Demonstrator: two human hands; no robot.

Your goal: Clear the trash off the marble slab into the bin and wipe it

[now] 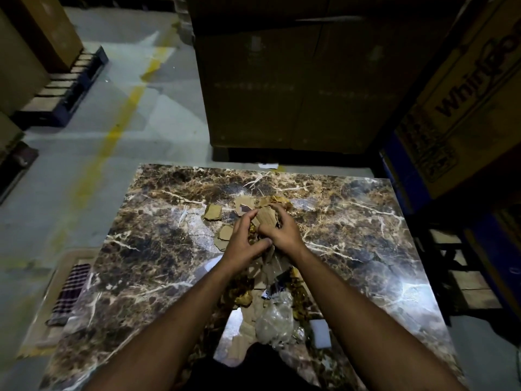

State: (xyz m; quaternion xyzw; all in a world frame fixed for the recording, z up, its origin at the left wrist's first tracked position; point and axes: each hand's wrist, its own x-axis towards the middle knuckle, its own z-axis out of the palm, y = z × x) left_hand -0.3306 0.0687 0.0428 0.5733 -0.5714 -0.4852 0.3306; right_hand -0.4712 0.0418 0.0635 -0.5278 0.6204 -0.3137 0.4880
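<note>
- Both hands mid-frame on the slab, scooping up cardboard scraps.
- Right hand curled round a wad of scraps; left hand cupped against the pile with fingers bent in, looks like gripping too, though hard to say how much is actually in it.
- Still loose: a couple of torn bits just left of the hands, more cardboard trailing down between the forearms, a crumpled plastic bag near the bottom centre, a white block just right of it.
- No bin anywhere in frame, so no clue how far the carry is. Checked cloth lying off the slab's left edge at lower left, probably the wipe rag.
- So: early in the clearing part, wiping not started.
- Stuff that could go sideways:
  - Overloaded handful = small scraps slipping out between the fingers on the lift, landing back on the slab or on the floor.
  - Sweeping too hard toward the near edge = bits sliding off that glossy surface.
  - Plastic bag light and springy, likely to pop out of a loose grip or drift off.
  - Dim light plus busy brown marble pattern = easy to miss tan bits, then smear them around with the rag later.
</note>
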